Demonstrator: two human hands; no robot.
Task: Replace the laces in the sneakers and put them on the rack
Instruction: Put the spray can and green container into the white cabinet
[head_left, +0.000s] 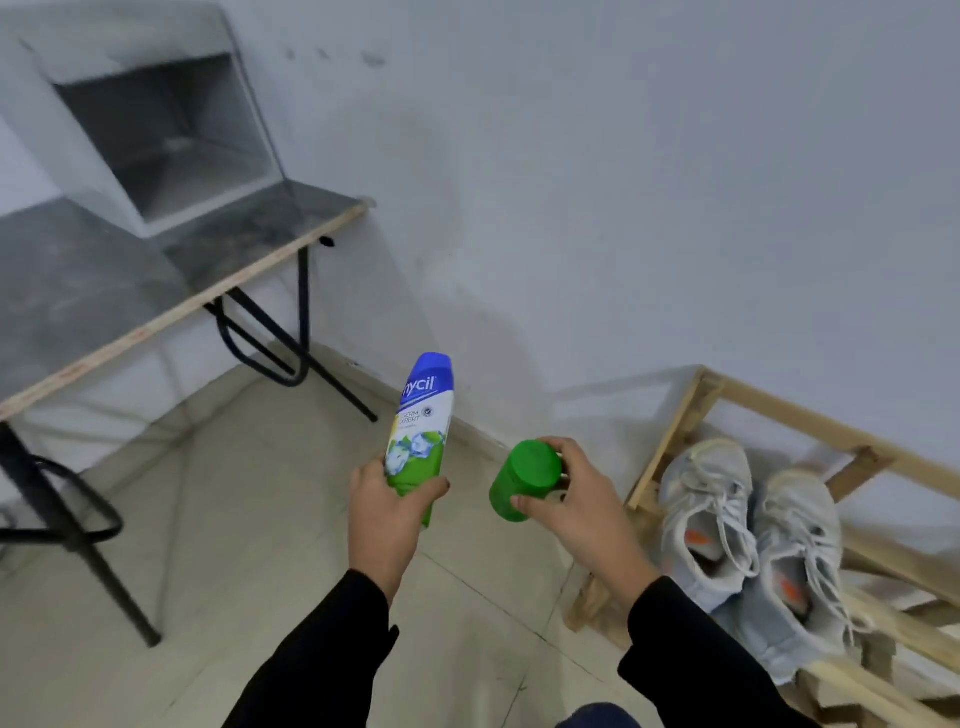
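Observation:
Two pale grey sneakers with white laces, the left sneaker (707, 514) and the right sneaker (795, 561), sit side by side on the wooden slatted rack (675, 431) at the lower right. My left hand (387, 512) grips the green lower end of a blue, white and green powder bottle (422, 426), which points up and away from me. My right hand (576, 499) holds the bottle's green cap (525, 480), separate from the bottle, just left of the rack. Both sleeves are black.
A grey-topped table (156, 280) on black metal legs stands at the left with a white open box (156, 130) on it. The wall runs behind. Beige tiled floor (249, 519) lies below my hands.

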